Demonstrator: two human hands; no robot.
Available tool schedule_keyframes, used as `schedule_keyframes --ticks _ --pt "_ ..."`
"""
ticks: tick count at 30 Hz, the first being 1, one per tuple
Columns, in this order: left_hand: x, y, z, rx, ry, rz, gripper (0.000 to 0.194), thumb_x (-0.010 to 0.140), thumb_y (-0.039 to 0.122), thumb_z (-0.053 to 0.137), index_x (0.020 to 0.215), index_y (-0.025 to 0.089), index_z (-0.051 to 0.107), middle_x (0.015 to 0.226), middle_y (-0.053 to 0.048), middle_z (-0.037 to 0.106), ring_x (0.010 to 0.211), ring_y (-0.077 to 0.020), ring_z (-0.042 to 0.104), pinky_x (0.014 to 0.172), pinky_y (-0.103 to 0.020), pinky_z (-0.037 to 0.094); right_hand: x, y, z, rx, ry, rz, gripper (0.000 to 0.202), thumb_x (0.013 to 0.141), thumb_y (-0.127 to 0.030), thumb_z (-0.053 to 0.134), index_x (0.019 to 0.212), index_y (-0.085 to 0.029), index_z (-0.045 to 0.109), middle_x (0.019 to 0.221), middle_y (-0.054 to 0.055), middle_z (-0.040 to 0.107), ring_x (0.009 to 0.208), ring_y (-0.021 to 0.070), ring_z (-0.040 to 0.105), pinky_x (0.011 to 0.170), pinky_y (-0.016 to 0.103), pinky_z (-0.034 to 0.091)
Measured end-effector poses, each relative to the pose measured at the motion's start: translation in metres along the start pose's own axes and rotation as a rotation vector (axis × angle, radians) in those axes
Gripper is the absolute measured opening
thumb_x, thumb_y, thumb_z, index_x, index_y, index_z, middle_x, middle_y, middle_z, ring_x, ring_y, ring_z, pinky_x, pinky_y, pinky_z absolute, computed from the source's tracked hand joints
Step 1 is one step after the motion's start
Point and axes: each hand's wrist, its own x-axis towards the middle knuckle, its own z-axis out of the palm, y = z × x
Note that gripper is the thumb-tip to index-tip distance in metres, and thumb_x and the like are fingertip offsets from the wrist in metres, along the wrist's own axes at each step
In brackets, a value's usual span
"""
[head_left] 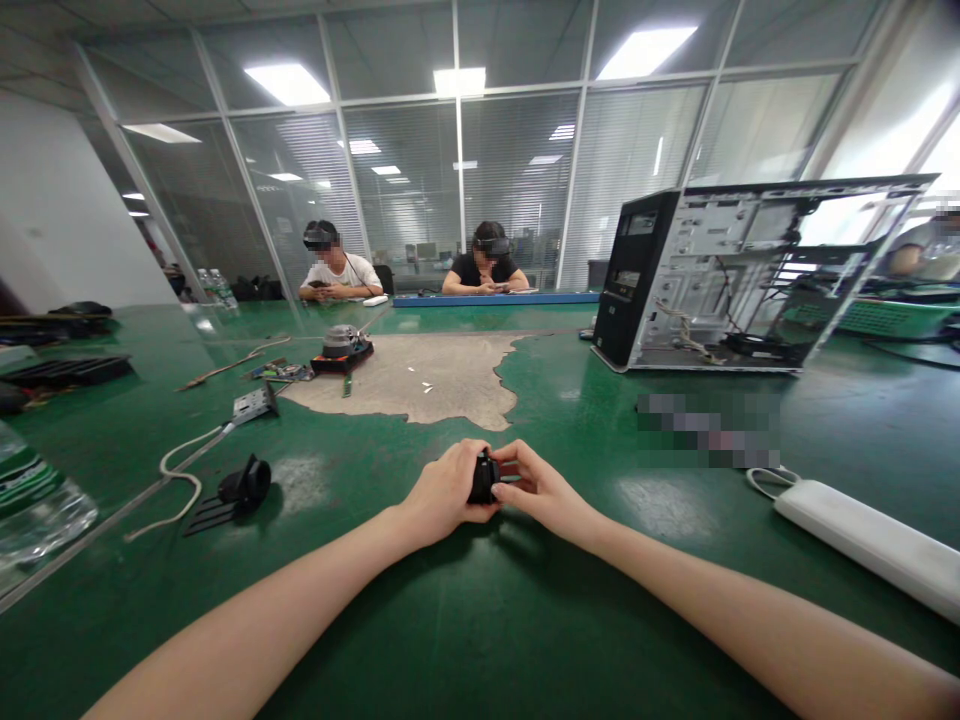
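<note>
Between my two hands, just above the green tabletop (450, 620), is a small black blocky part (483, 480); its exact kind does not show. My left hand (450, 485) wraps round it from the left, the back of the hand hiding much of it. From the right, the fingertips and thumb of my right hand (538, 485) pinch its side. To the left on the table lies a black plastic piece (244, 485) with a round collar and long prongs.
An opened computer case (637, 290) stands at the right, near a white power strip (870, 540). Left are a plastic bottle (37, 500), a cable (196, 480), a metal bracket (255, 402) and a heatsink-like part (342, 345). Two people (341, 270) sit across the table.
</note>
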Motion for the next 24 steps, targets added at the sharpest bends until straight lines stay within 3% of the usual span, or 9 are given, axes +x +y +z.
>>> schedule_keyframes --ticks 6,13,18,24 --pt "-0.0001 0.0012 -0.0014 0.007 0.004 0.013 0.055 0.064 0.03 0.062 0.109 0.02 0.033 0.103 -0.006 0.048 0.094 -0.0228 0.049 0.075 -0.036 0.044 0.0009 -0.0009 0.0004 -0.004 0.058 -0.001 0.017 0.075 -0.024 0.055 0.09 -0.02 0.047 0.09 0.001 0.051 0.088 0.0152 0.055 0.071 0.028 0.047" --pt "0.0004 -0.0013 0.001 0.009 0.007 0.016 0.056 0.064 0.032 0.061 0.11 0.02 0.032 0.103 -0.007 0.048 0.093 -0.0231 0.049 0.074 -0.036 0.044 0.0013 0.0032 0.0006 -0.051 0.058 0.027 0.026 0.077 -0.024 0.054 0.101 -0.02 0.045 0.1 0.004 0.051 0.092 0.0163 0.054 0.075 0.031 0.047" --pt "0.0 -0.0017 0.0016 0.027 0.007 0.011 0.056 0.064 0.03 0.061 0.11 0.02 0.031 0.103 -0.006 0.048 0.092 -0.0228 0.05 0.074 -0.036 0.044 0.0015 0.002 -0.0011 0.008 0.016 -0.001 0.023 0.074 -0.023 0.057 0.094 -0.021 0.046 0.094 0.002 0.051 0.091 0.0159 0.054 0.07 0.028 0.048" --pt "-0.0004 -0.0011 0.0016 0.026 0.006 0.02 0.056 0.063 0.03 0.062 0.109 0.02 0.032 0.103 -0.006 0.048 0.093 -0.0226 0.049 0.075 -0.036 0.045 0.0014 -0.0005 0.0003 -0.01 0.063 -0.001 0.017 0.074 -0.024 0.056 0.088 -0.02 0.048 0.091 0.002 0.052 0.092 0.0161 0.054 0.072 0.028 0.048"
